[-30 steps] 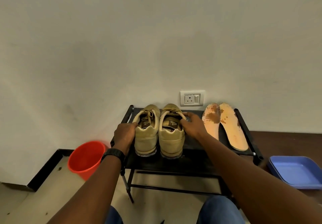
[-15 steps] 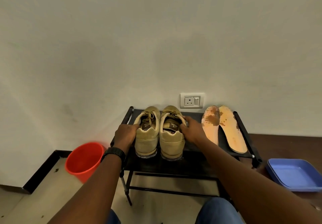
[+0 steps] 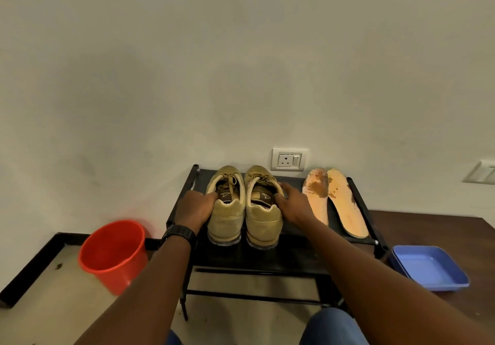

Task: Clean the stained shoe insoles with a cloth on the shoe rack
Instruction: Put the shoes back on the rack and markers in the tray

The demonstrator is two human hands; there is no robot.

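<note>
Head view: two tan shoes are seen touching side by side at the left of the rack, heels toward the camera. The left hand is curled round the outer side of one shoe. The right hand is clamped on the collar of the other, thumb at the opening. The insoles lie flat, just beside each other, at the rack's right end, near the right hand; brown stains are shown on both. No cloth is seen. A bucket stands on the floor to the left, a tray to the right. If the shoes are swung rightward, the insoles could be knocked off the rack by the right forearm. A shoe held only by its collar could tip toe-down and be dropped
</note>
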